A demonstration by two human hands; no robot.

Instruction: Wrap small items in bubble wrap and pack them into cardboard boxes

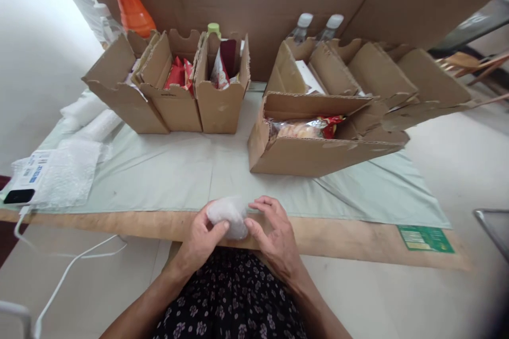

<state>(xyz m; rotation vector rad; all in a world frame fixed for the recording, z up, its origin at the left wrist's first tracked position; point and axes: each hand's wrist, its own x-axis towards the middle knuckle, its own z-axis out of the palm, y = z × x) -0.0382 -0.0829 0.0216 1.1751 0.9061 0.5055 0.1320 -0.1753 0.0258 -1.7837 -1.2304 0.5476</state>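
A small bundle of translucent white bubble wrap [230,216] is held just above the table's front edge. My left hand [202,235] is closed on its left side, thumb pressed across the front. What lies inside the wrap cannot be made out. My right hand [276,233] is at the bundle's right edge, its thumb tip against or very close to the wrap. Its fingers are stretched and apart from the thumb. Beyond the hands stands a cardboard box [294,156] with a clear and red snack packet [304,128] in it.
Several cardboard file boxes [220,108] line the back, some holding red packets [178,75]. Behind them stand an orange bottle [133,5] and clear bottles [332,26]. Bubble wrap sheets [75,169], a phone-like black device [19,197] and a white cable [67,270] are left. A green card [425,238] lies right.
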